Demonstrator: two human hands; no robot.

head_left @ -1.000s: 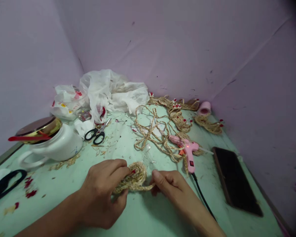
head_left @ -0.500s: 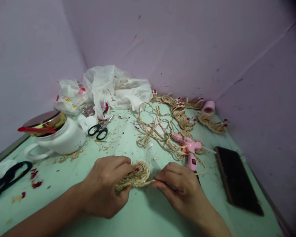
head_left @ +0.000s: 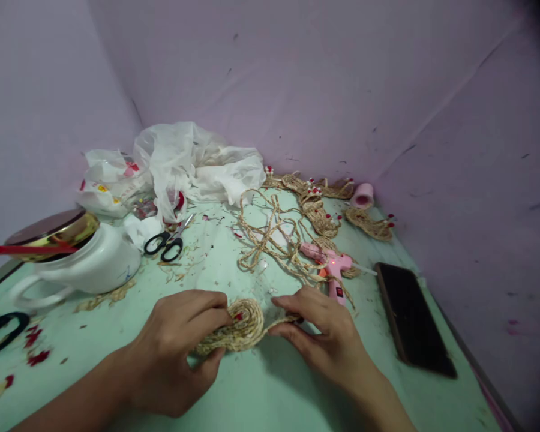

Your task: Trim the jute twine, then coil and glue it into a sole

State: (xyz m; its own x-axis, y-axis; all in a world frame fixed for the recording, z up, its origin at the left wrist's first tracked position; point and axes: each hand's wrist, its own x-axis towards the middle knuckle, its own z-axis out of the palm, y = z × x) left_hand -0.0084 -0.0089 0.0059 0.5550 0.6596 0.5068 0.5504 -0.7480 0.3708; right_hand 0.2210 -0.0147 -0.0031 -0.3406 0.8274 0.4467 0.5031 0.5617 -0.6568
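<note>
My left hand (head_left: 180, 345) grips a coil of braided straw rope (head_left: 247, 324) between thumb and fingers, just above the table. A small red spot shows near the coil's middle, and its left end is hidden under my fingers. From the coil's right side a loose rope end (head_left: 276, 324) runs to my right hand (head_left: 319, 330), which pinches it. Beyond the right hand lies a pink glue gun (head_left: 335, 267) with its light glowing. Loops of the same straw cord (head_left: 270, 231) spread behind the coil.
A dark phone (head_left: 414, 318) lies at the right. At the left are a white teapot (head_left: 103, 261) and black-handled scissors (head_left: 166, 243). White plastic bags (head_left: 198, 162) stand at the back. Finished-looking straw coils with red and white beads (head_left: 319, 219) lie along the wall, beside a pink roll (head_left: 363, 195).
The view has shifted, so the table things appear further left. My right hand's fingers have spread a little more, with the rope end still between them. The left hand keeps its hold.
</note>
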